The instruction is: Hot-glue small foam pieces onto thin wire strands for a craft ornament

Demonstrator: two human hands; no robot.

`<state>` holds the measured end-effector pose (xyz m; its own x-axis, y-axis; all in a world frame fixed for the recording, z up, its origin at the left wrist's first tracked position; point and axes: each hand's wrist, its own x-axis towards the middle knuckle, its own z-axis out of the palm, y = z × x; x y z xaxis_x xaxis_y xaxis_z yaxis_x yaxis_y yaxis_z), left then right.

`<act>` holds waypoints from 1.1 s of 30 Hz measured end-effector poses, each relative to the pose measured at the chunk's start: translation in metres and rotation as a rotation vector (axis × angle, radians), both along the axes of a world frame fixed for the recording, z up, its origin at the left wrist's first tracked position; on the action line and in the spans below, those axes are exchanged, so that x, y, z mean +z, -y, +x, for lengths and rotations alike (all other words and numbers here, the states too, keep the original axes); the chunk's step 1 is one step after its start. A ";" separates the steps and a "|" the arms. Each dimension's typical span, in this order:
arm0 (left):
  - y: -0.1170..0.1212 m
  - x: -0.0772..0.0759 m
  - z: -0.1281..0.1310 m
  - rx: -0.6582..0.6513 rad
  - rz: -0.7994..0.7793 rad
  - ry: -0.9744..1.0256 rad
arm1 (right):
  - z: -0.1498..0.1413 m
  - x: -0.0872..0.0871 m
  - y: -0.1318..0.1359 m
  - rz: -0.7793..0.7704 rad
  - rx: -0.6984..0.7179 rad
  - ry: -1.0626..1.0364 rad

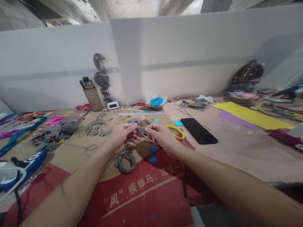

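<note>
My left hand [126, 135] and my right hand [159, 134] meet over the cardboard, pinching a small grey felt-like piece [141, 130] between their fingertips. Its exact shape is partly covered by the fingers. Just below the left wrist lies a coil of grey cord [126, 161]. Two blue paper shapes [153, 158] rest on the cardboard under the right hand. Yellow-handled scissors [177, 132] lie beside the right hand, their blades hidden behind it. Left of my hands are several cut grey pieces [99, 127] with thin cord.
A black phone [199, 130] lies right of the scissors, with yellow sheet [252, 115] beyond. At the back stand a bottle [92, 96], a small white digital device [112, 105] and a bowl [155, 102]. Pinned grey pieces [54, 132] lie left. Red-printed cardboard [142, 201] covers the front.
</note>
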<state>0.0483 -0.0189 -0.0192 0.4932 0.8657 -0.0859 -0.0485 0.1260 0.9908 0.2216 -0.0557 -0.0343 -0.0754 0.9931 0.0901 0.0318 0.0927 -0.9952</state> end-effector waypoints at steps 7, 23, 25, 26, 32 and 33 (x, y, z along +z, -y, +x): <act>0.003 0.002 0.001 0.017 0.043 -0.067 | -0.001 -0.001 0.000 -0.034 -0.009 -0.038; -0.010 0.007 -0.009 0.393 -0.037 0.138 | -0.003 -0.003 0.001 -0.064 -0.026 -0.080; -0.010 0.007 -0.009 0.397 -0.040 0.141 | -0.003 -0.003 0.001 -0.064 -0.020 -0.074; -0.010 0.007 -0.009 0.396 -0.041 0.143 | -0.002 -0.003 0.001 -0.064 -0.018 -0.070; -0.012 0.007 -0.010 0.395 -0.044 0.154 | -0.002 -0.004 0.001 -0.047 -0.022 -0.050; -0.012 0.007 -0.011 0.391 -0.041 0.160 | -0.002 -0.004 0.001 -0.044 -0.020 -0.051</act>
